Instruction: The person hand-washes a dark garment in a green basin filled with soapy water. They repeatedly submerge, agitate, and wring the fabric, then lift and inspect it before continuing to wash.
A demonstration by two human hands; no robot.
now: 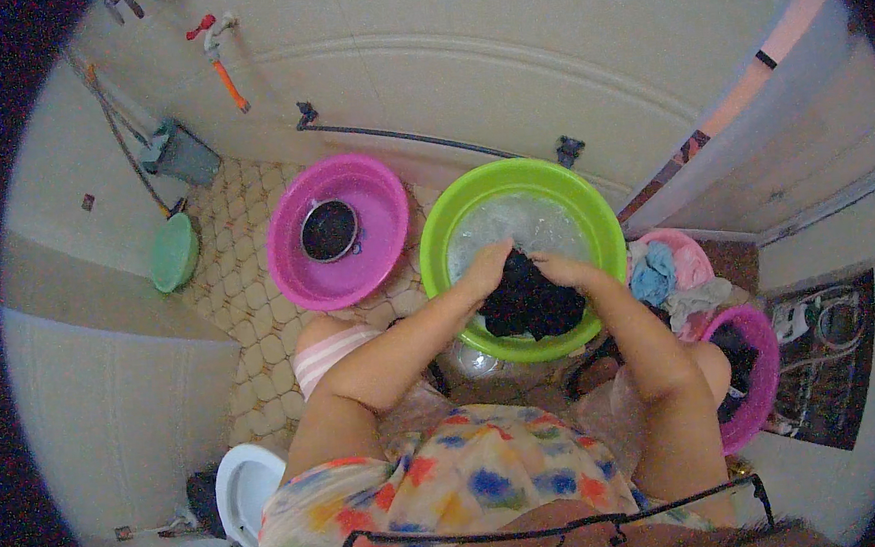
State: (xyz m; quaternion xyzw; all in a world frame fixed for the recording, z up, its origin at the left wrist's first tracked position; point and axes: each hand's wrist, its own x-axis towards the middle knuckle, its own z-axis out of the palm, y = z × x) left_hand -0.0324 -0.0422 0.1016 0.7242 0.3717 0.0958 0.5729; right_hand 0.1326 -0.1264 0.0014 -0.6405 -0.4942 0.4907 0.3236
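Observation:
Between my legs stands a lime-green basin (435, 236) of cloudy, sudsy water. A black cloth garment (532, 306) hangs bunched over the near half of that basin, its lower part spread toward the near rim. My left hand (489, 268) grips its top edge from the left, fingers closed. From the right, my right hand (562, 270) pinches the same edge, close to the left one. What kind of garment it is cannot be made out.
Left of the green basin, a pink basin (386, 216) holds a dark round pan. Pink tubs (767, 374) with light and dark clothes stand at right. A wall pipe (409, 138), an orange-hosed tap (211, 39), a grey bin (188, 156) and a toilet (233, 497) surround the tiled floor.

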